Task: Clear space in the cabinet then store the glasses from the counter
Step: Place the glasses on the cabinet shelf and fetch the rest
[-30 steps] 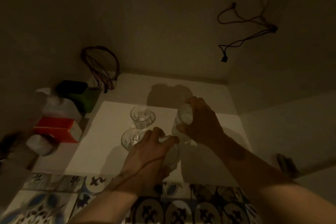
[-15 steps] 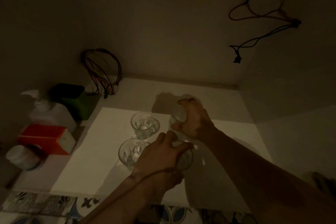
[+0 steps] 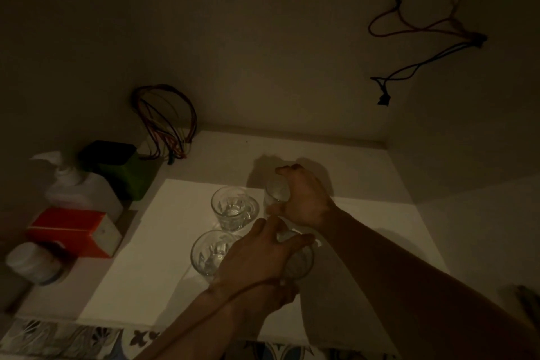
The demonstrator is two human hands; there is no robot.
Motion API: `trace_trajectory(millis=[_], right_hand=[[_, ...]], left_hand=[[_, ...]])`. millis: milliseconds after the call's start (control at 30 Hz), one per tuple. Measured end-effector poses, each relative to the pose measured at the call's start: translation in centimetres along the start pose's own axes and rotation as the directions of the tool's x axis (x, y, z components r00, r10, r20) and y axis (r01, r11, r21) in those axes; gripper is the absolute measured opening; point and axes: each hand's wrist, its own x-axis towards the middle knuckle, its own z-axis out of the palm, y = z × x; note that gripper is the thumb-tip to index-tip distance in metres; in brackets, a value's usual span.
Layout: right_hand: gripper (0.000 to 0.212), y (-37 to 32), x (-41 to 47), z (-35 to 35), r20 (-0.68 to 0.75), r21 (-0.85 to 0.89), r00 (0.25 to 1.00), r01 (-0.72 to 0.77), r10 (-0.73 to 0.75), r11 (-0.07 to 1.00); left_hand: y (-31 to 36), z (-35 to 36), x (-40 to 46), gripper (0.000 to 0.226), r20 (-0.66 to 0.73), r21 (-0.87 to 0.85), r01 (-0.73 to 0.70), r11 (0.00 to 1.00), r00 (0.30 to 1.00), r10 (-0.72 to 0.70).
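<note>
Now both arms reach deeper onto the white shelf sheet [image 3: 163, 266] than a second ago, when the hands hung over its front edge, so the two carried glasses have come level with the pair already stored. Right hand [image 3: 306, 202] closes from above around the rear right glass [image 3: 274, 193], just beside the rear left glass [image 3: 233, 207]; left hand [image 3: 257, 257] curls over the front right glass [image 3: 298, 263], close against the front left glass [image 3: 209, 253]. Judged from this, both glasses look set down or nearly so, with release the next step; actual contact with the sheet cannot be told in the dimness.
</note>
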Motion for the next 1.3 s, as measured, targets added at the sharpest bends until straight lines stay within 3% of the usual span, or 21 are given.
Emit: trace_trajectory(millis=[633,800,900,1100,1300], right_hand=[[0.105,0.3,0.6,-0.3,0.082,0.002,0.996,0.031,-0.031,1.000],[0.094,0.3,-0.6,-1.4,0.022,-0.011,1.000,0.008,-0.007,1.000],[0.072,0.4,-1.9,-2.3,-0.030,-0.038,0.999,-0.024,0.023,0.999],[0.052,-0.6,-5.4,-5.5,-0.084,-0.033,0.987,-0.142,0.138,0.989],[0.057,-3.7,-11.3,-9.1,-0.094,-0.129,0.983,-0.167,0.155,0.978]], left_hand=[[0.1,-0.3,0.1,0.078,0.052,0.026,-0.013,1.000,0.999,0.012],[0.4,0.4,-0.5,0.087,0.023,0.060,-0.001,0.998,1.000,0.000],[0.5,0.6,-1.0,0.094,-0.027,0.051,0.058,0.997,0.998,-0.056],[0.0,-2.4,-1.6,0.086,-0.053,0.119,0.198,0.973,0.980,-0.193],[2.1,-6.5,-3.9,0.087,0.113,0.154,0.353,0.923,0.921,-0.372]])
